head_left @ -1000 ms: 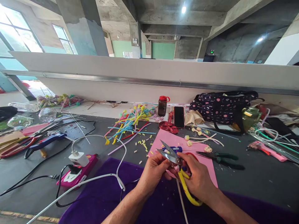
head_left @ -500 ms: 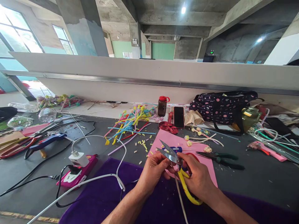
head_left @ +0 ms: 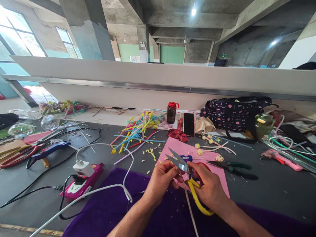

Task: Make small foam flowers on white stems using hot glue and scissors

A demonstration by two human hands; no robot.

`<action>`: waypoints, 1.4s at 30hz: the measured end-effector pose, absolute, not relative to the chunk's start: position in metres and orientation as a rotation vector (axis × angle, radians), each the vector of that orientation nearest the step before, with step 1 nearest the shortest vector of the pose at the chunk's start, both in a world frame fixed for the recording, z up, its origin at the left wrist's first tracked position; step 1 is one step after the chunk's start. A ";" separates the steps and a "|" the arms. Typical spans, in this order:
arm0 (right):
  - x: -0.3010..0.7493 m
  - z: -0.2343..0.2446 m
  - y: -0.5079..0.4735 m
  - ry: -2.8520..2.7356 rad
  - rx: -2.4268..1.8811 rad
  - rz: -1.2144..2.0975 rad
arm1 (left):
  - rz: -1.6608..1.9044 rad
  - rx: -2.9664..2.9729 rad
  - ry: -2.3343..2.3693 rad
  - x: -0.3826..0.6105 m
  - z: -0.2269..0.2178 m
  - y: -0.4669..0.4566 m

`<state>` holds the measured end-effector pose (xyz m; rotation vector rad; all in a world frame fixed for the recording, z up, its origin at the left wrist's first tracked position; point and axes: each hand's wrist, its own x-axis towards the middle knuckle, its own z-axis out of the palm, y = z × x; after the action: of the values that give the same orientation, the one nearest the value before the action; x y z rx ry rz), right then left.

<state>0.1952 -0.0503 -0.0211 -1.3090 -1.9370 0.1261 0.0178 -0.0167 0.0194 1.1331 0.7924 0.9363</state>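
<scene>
My right hand (head_left: 209,186) is wrapped round a pair of scissors (head_left: 182,164) with a yellow handle. The blades are parted and point up and left, passing just over the fingertips of my left hand (head_left: 160,181). Those left fingers pinch the upper end of a thin pale stem (head_left: 190,210), which hangs down past the yellow handle to the bottom edge. My fingers hide the stem's top. Beneath both hands lie a pink sheet (head_left: 170,146) and a purple cloth (head_left: 108,200). A blue tube-like item (head_left: 186,158) rests on the sheet behind the blades.
Green-handled pliers (head_left: 240,168) and a knotted flower stem (head_left: 209,148) lie to the right. Coloured fuzzy stems (head_left: 140,126) and small yellow bits (head_left: 151,153) are behind. At left is a pink power strip (head_left: 95,179) with cables. A bottle (head_left: 171,113) and phone (head_left: 189,124) stand behind.
The scissor blades and the pale stem have shifted very slightly. Both hands stay in the same place with the same grip.
</scene>
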 end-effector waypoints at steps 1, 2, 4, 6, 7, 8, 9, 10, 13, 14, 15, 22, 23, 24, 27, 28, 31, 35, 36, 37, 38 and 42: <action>0.195 -0.021 -0.050 -1.935 -1.313 0.125 | 0.938 1.130 0.798 0.018 0.020 -0.017; 0.195 -0.021 -0.050 -1.936 -1.317 0.124 | 0.940 1.129 0.801 0.018 0.020 -0.017; 0.195 -0.021 -0.051 -1.940 -1.323 0.117 | 0.944 1.131 0.800 0.018 0.021 -0.017; 0.195 -0.020 -0.051 -1.948 -1.324 0.118 | 0.949 1.136 0.792 0.018 0.020 -0.017; 0.195 -0.020 -0.051 -1.950 -1.321 0.120 | 0.951 1.136 0.790 0.018 0.020 -0.017; 0.195 -0.019 -0.051 -1.950 -1.320 0.122 | 0.952 1.136 0.789 0.018 0.020 -0.017; 0.194 -0.019 -0.051 -1.950 -1.320 0.127 | 0.953 1.135 0.790 0.018 0.020 -0.017; 0.194 -0.019 -0.051 -1.948 -1.316 0.129 | 0.952 1.134 0.791 0.018 0.020 -0.017; 0.193 -0.019 -0.051 -1.927 -1.295 0.140 | 0.956 1.131 0.787 0.017 0.020 -0.017; 0.193 -0.019 -0.051 -1.914 -1.291 0.152 | 0.956 1.129 0.785 0.016 0.019 -0.017; 0.193 -0.018 -0.052 -1.897 -1.290 0.178 | 0.955 1.127 0.783 0.016 0.019 -0.017; 0.192 -0.004 -0.056 -1.610 -1.286 0.768 | 0.941 1.048 0.711 0.012 0.014 -0.016; 0.192 -0.003 -0.055 -1.565 -1.265 0.830 | 0.935 1.033 0.704 0.011 0.014 -0.016; 0.193 -0.003 -0.054 -1.528 -1.242 0.881 | 0.926 1.018 0.702 0.011 0.014 -0.015; 0.194 -0.004 -0.050 -1.459 -1.189 0.991 | 0.910 0.990 0.714 0.011 0.016 -0.015; 0.194 -0.005 -0.050 -1.450 -1.181 1.016 | 0.907 0.984 0.715 0.011 0.016 -0.015; 0.194 -0.008 -0.049 -1.451 -1.173 1.040 | 0.894 0.948 0.693 0.010 0.016 -0.014; 0.192 -0.009 -0.050 -1.511 -1.238 0.972 | 0.873 0.870 0.648 0.009 0.013 -0.013; 0.192 -0.010 -0.051 -1.528 -1.261 0.943 | 0.871 0.861 0.638 0.009 0.012 -0.013; 0.192 -0.010 -0.051 -1.543 -1.279 0.916 | 0.869 0.857 0.628 0.009 0.011 -0.013; 0.192 -0.010 -0.052 -1.557 -1.293 0.888 | 0.867 0.855 0.618 0.009 0.011 -0.013; 0.192 -0.007 -0.056 -1.615 -1.327 0.754 | 0.864 0.852 0.590 0.010 0.010 -0.013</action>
<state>0.1922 -0.0559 -0.0069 -1.3272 -1.6152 0.7536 0.0101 -0.0132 0.0101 0.8516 0.5898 0.8636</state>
